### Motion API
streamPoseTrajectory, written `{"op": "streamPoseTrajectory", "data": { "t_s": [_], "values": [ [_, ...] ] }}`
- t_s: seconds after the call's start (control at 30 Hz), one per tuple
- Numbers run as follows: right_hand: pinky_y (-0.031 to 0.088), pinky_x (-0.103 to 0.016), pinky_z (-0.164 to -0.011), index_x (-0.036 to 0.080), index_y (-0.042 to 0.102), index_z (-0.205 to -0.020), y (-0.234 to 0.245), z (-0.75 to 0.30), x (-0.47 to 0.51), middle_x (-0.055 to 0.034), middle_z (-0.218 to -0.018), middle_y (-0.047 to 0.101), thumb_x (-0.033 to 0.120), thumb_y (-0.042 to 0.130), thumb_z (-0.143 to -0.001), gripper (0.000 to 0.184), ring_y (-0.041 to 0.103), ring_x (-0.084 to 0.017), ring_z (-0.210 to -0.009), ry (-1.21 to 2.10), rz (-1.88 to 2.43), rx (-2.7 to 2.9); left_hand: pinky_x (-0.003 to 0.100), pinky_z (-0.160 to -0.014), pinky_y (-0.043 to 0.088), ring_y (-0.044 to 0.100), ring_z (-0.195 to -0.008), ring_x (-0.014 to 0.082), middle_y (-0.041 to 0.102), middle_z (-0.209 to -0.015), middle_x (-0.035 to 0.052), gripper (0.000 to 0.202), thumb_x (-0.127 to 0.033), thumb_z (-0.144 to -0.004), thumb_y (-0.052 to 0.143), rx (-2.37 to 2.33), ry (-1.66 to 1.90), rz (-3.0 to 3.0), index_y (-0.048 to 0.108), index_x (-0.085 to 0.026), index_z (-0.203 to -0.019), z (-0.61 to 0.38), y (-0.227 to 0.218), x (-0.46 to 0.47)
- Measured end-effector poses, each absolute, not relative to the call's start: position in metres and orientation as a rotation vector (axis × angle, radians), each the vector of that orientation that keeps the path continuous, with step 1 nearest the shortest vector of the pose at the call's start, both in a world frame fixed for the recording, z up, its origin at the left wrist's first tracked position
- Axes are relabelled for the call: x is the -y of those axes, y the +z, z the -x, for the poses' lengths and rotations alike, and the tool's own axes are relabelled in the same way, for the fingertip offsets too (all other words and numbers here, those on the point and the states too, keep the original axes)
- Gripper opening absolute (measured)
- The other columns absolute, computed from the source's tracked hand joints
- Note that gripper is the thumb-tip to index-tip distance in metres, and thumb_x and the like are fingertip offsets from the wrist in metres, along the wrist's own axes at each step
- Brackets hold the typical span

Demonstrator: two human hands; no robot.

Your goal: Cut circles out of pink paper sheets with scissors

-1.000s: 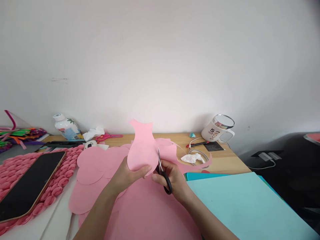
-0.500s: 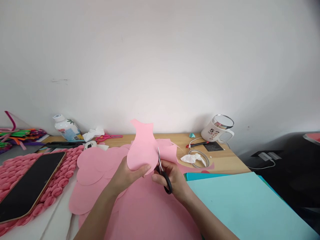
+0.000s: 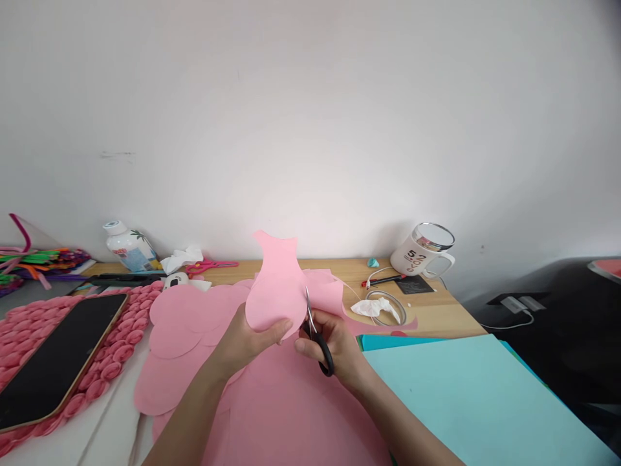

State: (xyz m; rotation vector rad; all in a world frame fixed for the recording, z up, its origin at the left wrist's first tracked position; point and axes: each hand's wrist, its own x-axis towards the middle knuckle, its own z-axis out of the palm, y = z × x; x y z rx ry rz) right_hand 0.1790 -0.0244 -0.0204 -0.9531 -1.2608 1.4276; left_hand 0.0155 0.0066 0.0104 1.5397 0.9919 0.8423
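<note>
A piece of pink paper (image 3: 277,285), rounded at the bottom with a narrower neck above, is pinched at its lower edge by my left hand (image 3: 259,340). My right hand (image 3: 337,346) is closed round the black handles of a pair of scissors (image 3: 324,353). Their blades point up along the paper's right edge, slightly apart. A curled pink offcut (image 3: 327,294) hangs to the right of the blades. Beneath both hands lie pink paper sheets (image 3: 301,414), and several round-edged pink cutouts (image 3: 179,353) overlap to the left.
Light blue sheets (image 3: 466,388) lie at right. A white mug (image 3: 421,251), a coiled cable (image 3: 400,304) and a crumpled tissue (image 3: 376,307) stand or lie behind them. At left are a phone (image 3: 63,356) on rows of pink rosettes (image 3: 109,369), a bottle (image 3: 130,247) and pink scissors (image 3: 213,265).
</note>
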Motion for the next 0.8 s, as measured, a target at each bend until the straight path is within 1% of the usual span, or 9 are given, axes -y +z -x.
{"op": "streamPoseTrajectory", "data": {
  "t_s": [0.1, 0.3, 0.4, 0.53, 0.7, 0.8],
  "values": [
    [0.022, -0.022, -0.045, 0.018, 0.050, -0.067, -0.0198, -0.1795, 0.0249, 0.0077, -0.053, 0.033, 0.045, 0.077, -0.058, 0.040, 0.026, -0.008, -0.049, 1.427, 0.944, 1.260, 0.025, -0.055, 0.043, 0.051, -0.063, 0.0142, 0.057, -0.068, -0.0004, 0.008, -0.026, -0.076, 0.061, -0.979, 0.841, -1.543, 0.057, -0.018, -0.077, -0.0158, 0.0104, -0.0070],
    [0.021, -0.022, -0.045, 0.018, 0.050, -0.066, -0.0214, -0.1803, 0.0251, 0.0075, -0.054, 0.034, 0.040, 0.077, -0.061, 0.035, 0.026, -0.007, -0.049, 1.426, 0.921, 1.264, 0.024, -0.056, 0.043, 0.051, -0.065, 0.0141, 0.056, -0.068, -0.0011, 0.007, -0.024, -0.077, 0.060, -0.958, 0.837, -1.545, 0.057, -0.018, -0.077, -0.0152, 0.0097, -0.0075],
    [0.022, -0.022, -0.046, 0.018, 0.049, -0.065, -0.0228, -0.1804, 0.0246, 0.0075, -0.055, 0.033, 0.039, 0.077, -0.061, 0.036, 0.027, -0.008, -0.050, 1.417, 0.921, 1.265, 0.025, -0.057, 0.044, 0.053, -0.067, 0.0148, 0.059, -0.072, -0.0003, 0.009, -0.025, -0.077, 0.061, -0.969, 0.831, -1.552, 0.057, -0.018, -0.082, -0.0144, 0.0087, -0.0070],
    [0.022, -0.022, -0.046, 0.017, 0.051, -0.068, -0.0235, -0.1806, 0.0247, 0.0075, -0.055, 0.033, 0.041, 0.077, -0.060, 0.036, 0.027, -0.008, -0.050, 1.422, 0.943, 1.267, 0.025, -0.057, 0.044, 0.056, -0.071, 0.0170, 0.063, -0.080, 0.0020, 0.013, -0.027, -0.076, 0.061, -0.981, 0.821, -1.552, 0.058, -0.019, -0.086, -0.0146, 0.0084, -0.0062],
    [0.020, -0.022, -0.045, 0.018, 0.051, -0.067, -0.0237, -0.1804, 0.0250, 0.0078, -0.053, 0.032, 0.041, 0.076, -0.061, 0.035, 0.025, -0.007, -0.049, 1.416, 0.946, 1.278, 0.025, -0.057, 0.044, 0.055, -0.069, 0.0162, 0.061, -0.073, 0.0001, 0.008, -0.025, -0.076, 0.060, -0.977, 0.830, -1.556, 0.058, -0.019, -0.081, -0.0151, 0.0092, -0.0061],
    [0.021, -0.022, -0.044, 0.018, 0.051, -0.066, -0.0232, -0.1800, 0.0247, 0.0079, -0.052, 0.032, 0.043, 0.076, -0.060, 0.036, 0.025, -0.007, -0.048, 1.415, 0.951, 1.276, 0.025, -0.057, 0.044, 0.055, -0.069, 0.0163, 0.061, -0.074, 0.0006, 0.010, -0.026, -0.076, 0.060, -0.970, 0.830, -1.558, 0.058, -0.018, -0.082, -0.0147, 0.0090, -0.0069]
  ]
}}
